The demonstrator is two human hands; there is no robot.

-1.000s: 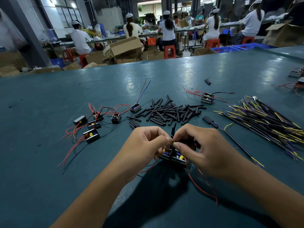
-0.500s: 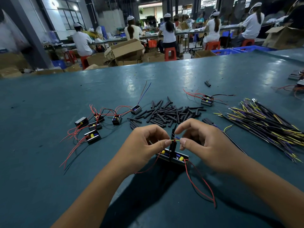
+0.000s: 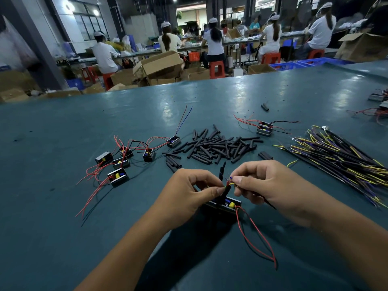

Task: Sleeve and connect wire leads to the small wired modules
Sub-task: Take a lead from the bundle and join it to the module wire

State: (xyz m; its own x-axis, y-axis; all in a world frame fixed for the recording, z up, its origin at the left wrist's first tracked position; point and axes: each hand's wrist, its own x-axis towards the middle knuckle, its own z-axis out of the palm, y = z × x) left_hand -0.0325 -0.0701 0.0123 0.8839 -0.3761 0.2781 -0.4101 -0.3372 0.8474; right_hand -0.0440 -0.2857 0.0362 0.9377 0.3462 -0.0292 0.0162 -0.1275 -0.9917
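A small black module (image 3: 227, 205) with a yellow part lies on the green table under my hands. Red leads (image 3: 255, 238) loop from it toward me. My left hand (image 3: 193, 191) pinches a wire end just above the module. My right hand (image 3: 265, 182) pinches thin yellow and blue wire tips (image 3: 230, 181) against it. Two black sleeves (image 3: 222, 172) stand up between the hands. A heap of black sleeve pieces (image 3: 218, 147) lies beyond. A bundle of yellow, purple and black wire leads (image 3: 340, 156) lies to the right.
Several wired modules (image 3: 123, 162) with red leads sit at the left, one more (image 3: 264, 128) behind the sleeve heap. More modules (image 3: 378, 101) sit at the table's far right edge. Seated people work at benches behind, among cardboard boxes (image 3: 159, 66).
My hands have risen slightly off the module and drawn apart a little. The yellow and blue wire tips now show between my fingertips. The module has stayed on the table.
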